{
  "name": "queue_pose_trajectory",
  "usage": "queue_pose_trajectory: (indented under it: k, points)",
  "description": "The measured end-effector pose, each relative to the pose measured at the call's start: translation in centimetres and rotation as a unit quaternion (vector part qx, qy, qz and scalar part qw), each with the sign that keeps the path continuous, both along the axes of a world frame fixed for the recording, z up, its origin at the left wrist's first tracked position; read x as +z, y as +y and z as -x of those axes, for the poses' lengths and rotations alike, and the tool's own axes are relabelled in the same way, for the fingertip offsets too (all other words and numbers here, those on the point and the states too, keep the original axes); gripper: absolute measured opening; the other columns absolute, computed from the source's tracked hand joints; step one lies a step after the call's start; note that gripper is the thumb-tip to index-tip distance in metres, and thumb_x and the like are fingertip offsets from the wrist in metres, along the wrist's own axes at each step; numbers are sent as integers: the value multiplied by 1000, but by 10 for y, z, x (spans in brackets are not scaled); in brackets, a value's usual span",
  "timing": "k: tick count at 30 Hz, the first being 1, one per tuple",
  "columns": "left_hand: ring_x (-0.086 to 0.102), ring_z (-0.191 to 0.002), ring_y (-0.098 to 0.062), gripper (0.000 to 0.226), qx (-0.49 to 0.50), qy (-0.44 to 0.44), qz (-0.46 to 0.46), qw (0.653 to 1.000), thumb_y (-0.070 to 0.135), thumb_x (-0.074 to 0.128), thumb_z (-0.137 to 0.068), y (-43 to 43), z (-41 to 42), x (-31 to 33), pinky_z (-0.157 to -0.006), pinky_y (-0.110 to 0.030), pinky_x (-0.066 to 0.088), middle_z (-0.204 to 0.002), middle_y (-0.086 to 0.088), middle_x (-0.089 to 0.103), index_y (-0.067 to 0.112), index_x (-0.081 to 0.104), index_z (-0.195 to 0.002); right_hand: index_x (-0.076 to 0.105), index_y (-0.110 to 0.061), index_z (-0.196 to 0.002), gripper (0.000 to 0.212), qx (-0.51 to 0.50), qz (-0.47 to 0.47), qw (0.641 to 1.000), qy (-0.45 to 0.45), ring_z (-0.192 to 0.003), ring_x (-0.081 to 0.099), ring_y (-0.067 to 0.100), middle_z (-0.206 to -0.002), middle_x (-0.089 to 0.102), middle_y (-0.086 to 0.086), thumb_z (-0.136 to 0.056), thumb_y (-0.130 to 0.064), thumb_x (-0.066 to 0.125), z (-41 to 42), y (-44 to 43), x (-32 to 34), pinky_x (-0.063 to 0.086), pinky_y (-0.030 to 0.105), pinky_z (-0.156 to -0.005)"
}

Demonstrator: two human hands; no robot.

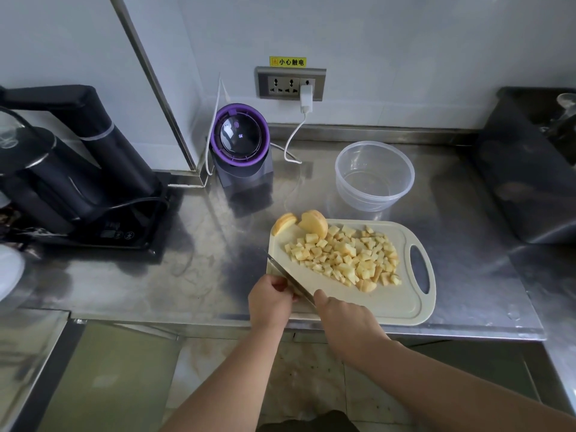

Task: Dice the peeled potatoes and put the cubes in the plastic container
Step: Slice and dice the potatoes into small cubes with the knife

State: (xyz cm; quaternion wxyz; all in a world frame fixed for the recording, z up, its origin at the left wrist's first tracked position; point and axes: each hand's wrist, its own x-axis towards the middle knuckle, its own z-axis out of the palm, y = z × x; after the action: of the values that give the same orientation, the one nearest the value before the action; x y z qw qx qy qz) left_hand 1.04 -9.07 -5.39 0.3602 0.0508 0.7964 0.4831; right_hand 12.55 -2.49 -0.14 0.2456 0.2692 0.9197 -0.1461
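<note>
A pale cutting board (374,302) lies on the steel counter with a heap of diced potato cubes (346,257) spread over its middle. A larger potato chunk (313,223) and a thick slice (284,222) sit at its far left corner. My right hand (346,319) grips a knife (290,280) whose blade slants up-left over the board's near left edge. My left hand (269,299) is curled right beside the blade, holding a small potato piece that is mostly hidden under the fingers. The clear plastic container (374,176) stands behind the board, with no cubes in it.
A purple-rimmed appliance (240,141) stands at the back wall, its white cable (291,141) plugged into the socket. A black kettle set (78,169) fills the left side. A dark sink (530,169) is at the right. The counter's front edge runs just below the board.
</note>
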Motion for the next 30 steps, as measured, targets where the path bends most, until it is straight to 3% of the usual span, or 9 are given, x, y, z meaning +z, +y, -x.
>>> queue_pose_trajectory:
  k: [7,10,14,17,18,20,23,26,30]
  points:
    - [70,-87,-26,24,-15,18,-7,1000,-1,63,-86,1,2,-6,-84,-46,57,-91,-8,70,22,59,-80,34,-18,-122,35,-46,20,998,24,-74,60,22,-79,49,0,-93,0,45,4,15,-1,50,33,-63]
    - [71,-79,-16,7,-27,16,2,1000,7,60,-93,-2,6,-4,-69,-31,59,-96,-7,69,14,62,-92,34,-18,-124,34,-35,-3,998,49,-61,52,18,-75,48,-2,-95,-2,43,-5,26,3,47,32,-59]
    - [68,-82,-14,8,18,35,1,999,13,54,-97,-11,30,13,-66,-33,58,-100,-2,66,16,60,-100,33,-19,-133,45,47,-78,994,52,-71,59,21,-103,58,0,-94,-4,48,-20,36,12,56,34,-65]
    - [63,-85,-12,21,73,127,-60,987,6,51,-96,-15,62,47,-70,-19,46,-100,2,65,23,62,-95,52,-15,-124,58,119,-128,984,43,-51,46,18,-99,58,1,-72,-3,73,-30,43,13,46,30,-43]
    - [61,-86,-10,28,22,178,-65,982,3,50,-94,-14,70,60,-72,-17,43,-96,6,66,26,63,-88,57,-14,-120,63,141,-151,977,45,-45,39,17,-96,58,2,-62,-2,79,-32,43,16,41,28,-38]
    - [60,-86,-7,40,-171,229,-49,957,0,48,-91,-7,74,86,-74,-19,43,-90,17,64,33,64,-78,45,-12,-133,65,171,-141,975,20,-55,42,20,-113,52,7,-74,2,69,-33,42,18,39,30,-48]
    - [63,-89,-14,42,-452,228,48,861,7,47,-93,12,60,100,-82,-30,52,-93,19,61,40,65,-75,26,-11,-144,62,181,-132,974,23,-70,44,24,-130,41,10,-89,7,48,-34,39,18,29,31,-53]
    - [52,-77,-1,40,-560,254,125,778,10,44,-91,28,43,88,-74,-26,47,-111,10,63,35,73,-83,28,-10,-143,59,173,-131,976,24,-68,42,25,-128,43,10,-89,6,45,-35,38,13,14,30,-46]
    - [54,-82,-4,39,-586,276,168,743,9,44,-90,36,35,76,-71,-21,43,-106,15,67,33,75,-88,28,-10,-141,57,172,-122,977,9,-69,42,23,-128,42,11,-89,6,46,-34,38,13,22,29,-50]
